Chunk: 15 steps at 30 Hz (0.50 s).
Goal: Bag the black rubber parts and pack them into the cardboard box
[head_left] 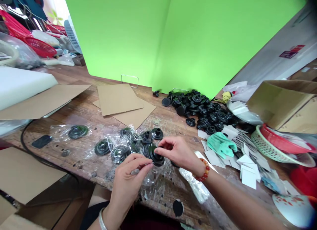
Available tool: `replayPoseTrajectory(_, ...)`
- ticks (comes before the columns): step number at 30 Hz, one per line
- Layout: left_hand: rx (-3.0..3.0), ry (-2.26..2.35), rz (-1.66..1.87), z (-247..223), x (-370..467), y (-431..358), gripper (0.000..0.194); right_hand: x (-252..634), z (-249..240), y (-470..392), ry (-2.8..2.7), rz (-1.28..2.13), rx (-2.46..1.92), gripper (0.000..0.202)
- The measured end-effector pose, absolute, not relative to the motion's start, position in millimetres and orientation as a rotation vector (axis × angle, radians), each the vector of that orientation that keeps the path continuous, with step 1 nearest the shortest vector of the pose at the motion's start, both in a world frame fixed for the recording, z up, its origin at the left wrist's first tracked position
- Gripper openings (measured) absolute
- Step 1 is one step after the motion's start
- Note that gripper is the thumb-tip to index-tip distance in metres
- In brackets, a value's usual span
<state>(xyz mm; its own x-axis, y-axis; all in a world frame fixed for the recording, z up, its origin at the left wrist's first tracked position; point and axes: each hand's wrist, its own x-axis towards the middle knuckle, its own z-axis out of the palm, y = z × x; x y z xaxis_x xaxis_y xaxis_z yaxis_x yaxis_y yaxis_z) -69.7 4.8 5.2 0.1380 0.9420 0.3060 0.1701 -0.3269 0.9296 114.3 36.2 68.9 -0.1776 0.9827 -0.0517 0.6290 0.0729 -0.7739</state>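
My left hand [130, 179] is closed in a pinch, thumb against forefinger, at the edge of a clear plastic bag [149, 181]. My right hand [177, 154], with a bead bracelet at the wrist, has its thumb and fingers closed on the side of a glossy black stepped round part [156, 157]. That part is close to the left fingertips; whether it is inside the bag I cannot tell. Just beyond the hands lie several similar black parts, some wrapped in clear film, among them a bagged part [103, 147]. Farther left is another bagged part [78, 132].
A heap of loose black parts [195, 106] lies at the back right before a green panel [193, 35]. Scattered white cards [249, 170], a green cloth [221, 144] and a basket [269, 147] are at right. Cardboard sheets [119, 99] lie behind; a bundle of plastic bags [194, 185] is near my right forearm.
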Motion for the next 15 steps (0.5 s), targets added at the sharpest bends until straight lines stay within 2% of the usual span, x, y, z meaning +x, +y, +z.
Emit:
replayPoseTrajectory(3, 1.420, 1.100, 1.237, -0.5, -66.2, 5.3, 0.004, 113.3, 60.4, 34.3, -1.869, 0.963, -1.606, 0.019)
replayPoseTrajectory(7, 1.009, 1.004, 1.067, 1.4, -60.0, 3.8, 0.013, 106.4, 52.7, 29.2, -1.887, 0.885, -1.603, 0.024)
replayPoseTrajectory(10, 0.698, 0.883, 0.970, 5.6, -58.4, 1.6, 0.018, 105.8, 54.3, 23.1, -1.823, 1.084, -1.531, 0.037)
replayPoseTrajectory(12, 0.614, 0.823, 0.983, 6.9, -58.8, 0.4, 0.018, 108.0, 56.8, 18.2, -1.735, 1.233, -1.485, 0.033)
replayPoseTrajectory(15, 0.608, 0.802, 1.026, 7.5, -59.2, -1.1, 0.016, 111.6, 56.6, 11.2, -1.674, 1.299, -1.452, 0.017)
